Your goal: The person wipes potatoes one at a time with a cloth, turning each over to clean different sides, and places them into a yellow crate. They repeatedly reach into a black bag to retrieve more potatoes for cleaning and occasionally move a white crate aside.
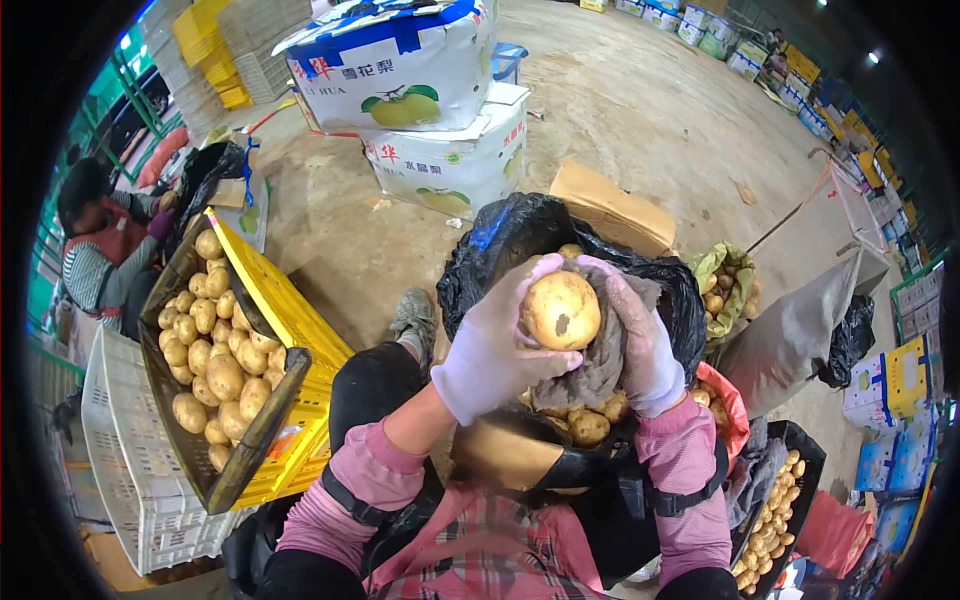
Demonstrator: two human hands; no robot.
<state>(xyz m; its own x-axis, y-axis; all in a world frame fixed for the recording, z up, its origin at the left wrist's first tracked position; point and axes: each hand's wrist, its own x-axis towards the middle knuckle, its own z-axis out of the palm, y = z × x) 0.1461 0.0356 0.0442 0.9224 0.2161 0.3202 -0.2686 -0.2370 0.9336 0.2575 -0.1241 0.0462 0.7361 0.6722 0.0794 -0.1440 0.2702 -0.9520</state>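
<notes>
Between my two gloved hands is a round potato with a dark patch on its skin. My left hand grips it from the left, fingers and thumb wrapped about it. A grey cloth lies in my right hand, whose fingers curve around it beside the potato's right side. Below both hands stands a carton lined with a black plastic bag, and more potatoes show inside it.
To the left, a yellow crate full of potatoes rests on white crates. Stacked pear cartons stand ahead. On the right are a green sack, a red sack and a black crate of small potatoes. A co-worker sits at far left.
</notes>
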